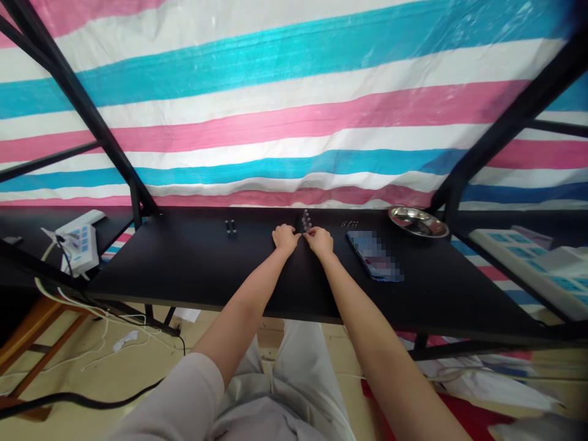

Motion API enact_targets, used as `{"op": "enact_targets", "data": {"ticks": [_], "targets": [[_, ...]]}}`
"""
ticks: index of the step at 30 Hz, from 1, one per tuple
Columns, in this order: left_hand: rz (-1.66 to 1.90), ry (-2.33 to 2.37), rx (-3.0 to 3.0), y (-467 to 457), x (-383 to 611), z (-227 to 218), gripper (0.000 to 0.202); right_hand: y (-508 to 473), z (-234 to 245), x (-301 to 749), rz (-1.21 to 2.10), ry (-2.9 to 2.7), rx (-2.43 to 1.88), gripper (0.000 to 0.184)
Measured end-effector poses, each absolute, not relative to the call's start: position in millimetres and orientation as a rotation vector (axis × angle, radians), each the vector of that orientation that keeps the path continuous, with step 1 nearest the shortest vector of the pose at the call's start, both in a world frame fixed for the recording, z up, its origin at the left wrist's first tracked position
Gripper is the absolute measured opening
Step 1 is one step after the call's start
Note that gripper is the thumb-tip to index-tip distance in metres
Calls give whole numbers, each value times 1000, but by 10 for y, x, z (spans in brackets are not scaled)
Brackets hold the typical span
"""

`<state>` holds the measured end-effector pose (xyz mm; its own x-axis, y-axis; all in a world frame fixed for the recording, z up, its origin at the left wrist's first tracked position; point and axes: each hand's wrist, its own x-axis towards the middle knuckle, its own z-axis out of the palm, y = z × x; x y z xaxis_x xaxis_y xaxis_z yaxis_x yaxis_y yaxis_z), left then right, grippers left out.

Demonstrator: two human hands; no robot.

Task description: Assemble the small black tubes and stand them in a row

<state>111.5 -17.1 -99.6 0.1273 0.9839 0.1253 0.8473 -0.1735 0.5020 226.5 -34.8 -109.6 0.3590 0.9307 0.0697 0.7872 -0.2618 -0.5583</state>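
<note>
Both hands meet at the middle of a black tabletop [184,263]. My left hand [285,237] is closed, thumb and fingers drawn together at the near left side of a small upright cluster of grey, ball-ended pieces [306,219]. From the right, my right hand [320,241] pinches at the foot of the same cluster. What the fingertips hold is too small to make out. Two short dark rods with silvery ball ends [230,227] lie apart to the left. Beyond my right hand lie several small dark metallic pieces [349,224] in a row.
A phone [374,256] with a blurred screen lies right of my right hand. A round metal dish [418,222] sits at the back right. Black frame posts [92,110] flank the table, with striped sheeting [285,122] behind. A power strip [82,245] and cables are at left.
</note>
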Motion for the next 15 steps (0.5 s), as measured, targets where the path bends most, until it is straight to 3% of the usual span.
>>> {"op": "enact_targets", "data": {"ticks": [7,11,15], "targets": [[699,1677,2289,-318,485,-555,30,-511,-1005,2361,427,-1437,-2053,35],[610,1937,2149,-372,-70,-241,47,-713,-883,2269,324,-1333,-1855,33],[426,2127,2038,-344,-415,-211,56,-870,-703,1978,334,-1367,-1604,32]]}}
